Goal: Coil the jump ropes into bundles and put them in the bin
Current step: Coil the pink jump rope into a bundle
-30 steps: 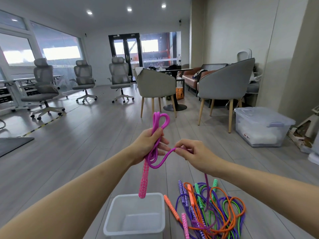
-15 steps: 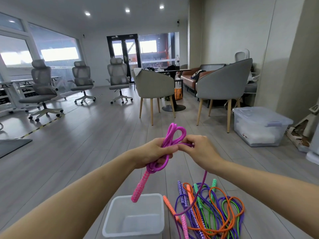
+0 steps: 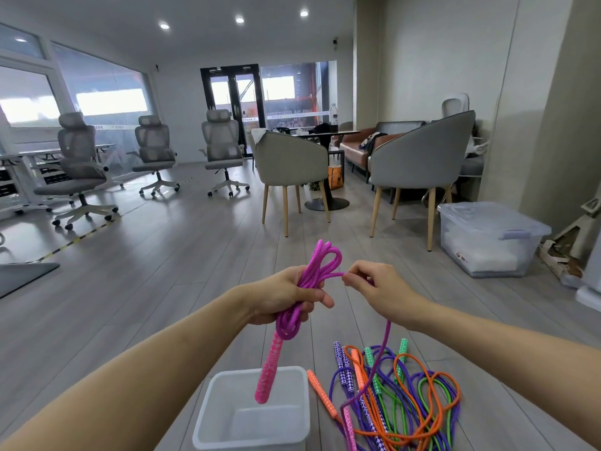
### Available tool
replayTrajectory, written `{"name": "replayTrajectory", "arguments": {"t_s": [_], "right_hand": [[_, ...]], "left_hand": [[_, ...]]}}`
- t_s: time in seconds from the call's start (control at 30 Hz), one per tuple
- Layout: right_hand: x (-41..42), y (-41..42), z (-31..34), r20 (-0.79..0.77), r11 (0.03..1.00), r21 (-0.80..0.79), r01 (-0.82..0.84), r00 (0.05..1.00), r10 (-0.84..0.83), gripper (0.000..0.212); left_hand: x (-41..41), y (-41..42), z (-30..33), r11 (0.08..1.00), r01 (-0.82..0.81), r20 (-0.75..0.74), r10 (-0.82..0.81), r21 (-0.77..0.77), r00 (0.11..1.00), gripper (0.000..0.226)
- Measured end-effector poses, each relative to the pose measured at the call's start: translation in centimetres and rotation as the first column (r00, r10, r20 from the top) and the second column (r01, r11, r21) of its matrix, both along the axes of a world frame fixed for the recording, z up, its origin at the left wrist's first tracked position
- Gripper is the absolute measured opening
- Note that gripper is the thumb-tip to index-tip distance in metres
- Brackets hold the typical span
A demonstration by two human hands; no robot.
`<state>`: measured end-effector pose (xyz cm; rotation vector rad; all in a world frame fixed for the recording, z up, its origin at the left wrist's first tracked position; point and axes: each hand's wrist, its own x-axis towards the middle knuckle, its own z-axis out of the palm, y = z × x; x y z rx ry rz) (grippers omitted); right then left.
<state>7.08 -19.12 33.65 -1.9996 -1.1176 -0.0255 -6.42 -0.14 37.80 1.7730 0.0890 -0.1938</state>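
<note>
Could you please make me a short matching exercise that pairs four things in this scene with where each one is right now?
1. pink rope coils
2. pink handle
3. orange jump rope
4. lidded clear tub

a. on the floor beside a grey chair
b. hanging over the white bin
c. in the floor pile right of the bin
d. gripped in the left hand

Pairs: 1-d, 2-b, 3-c, 4-a

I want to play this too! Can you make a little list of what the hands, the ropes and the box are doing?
left hand: grips the coiled pink rope
right hand: fingers pinch the pink strand
pink handle: hangs over the bin
bin: white, on the floor, no ropes inside
other ropes: orange, green, purple, tangled beside the bin
</note>
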Motion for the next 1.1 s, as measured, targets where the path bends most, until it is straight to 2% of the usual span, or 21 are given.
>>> {"name": "replayTrajectory", "arguments": {"t_s": [0.17,0.4,0.5,0.63,0.73,0.93,1.0,1.1], "right_hand": [[1.7,-0.9,0.1,-0.038,0.986,0.008,0.165,0.986,-0.165,0.038],[3.5,-1.8,0.0,-0.13,0.938,0.035,0.346,0.932,-0.339,0.052],[3.6,-1.8,0.1,-0.242,0.912,0.082,0.401,0.896,-0.372,0.052],[2.4,-0.1,0.6,-0.439,0.887,0.179,0.426,0.841,-0.316,0.03],[1.0,1.3,0.9,-0.526,0.881,0.24,0.407,0.818,-0.235,0.025],[-2.3,3.5,1.1,-0.508,0.869,0.403,0.288,0.86,-0.049,0.026],[-3.3,3.9,1.5,-0.476,0.86,0.455,0.23,0.879,0.017,0.022],[-4.1,4.1,2.0,-0.438,0.837,0.495,0.231,0.899,0.011,0.008]], "left_hand": [[-0.6,0.7,0.3,1.0,0.028,-0.002,-0.028,0.006,1.0,0.006],[-0.7,1.4,1.0,0.999,-0.028,-0.055,0.03,0.034,0.998,0.027],[-0.6,1.8,0.8,0.996,-0.094,0.0,0.094,0.01,0.996,0.022],[0.1,1.7,0.2,0.981,-0.182,0.052,0.185,-0.06,0.981,0.022],[0.8,1.1,-0.3,0.967,-0.224,0.081,0.235,-0.123,0.969,0.021],[2.6,-0.1,-1.1,0.938,-0.335,0.257,0.347,-0.092,0.902,0.022],[3.0,-0.4,-1.3,0.934,-0.349,0.303,0.355,-0.075,0.885,0.033],[3.4,-0.8,-1.4,0.94,-0.329,0.326,0.339,-0.089,0.883,0.048]]}}
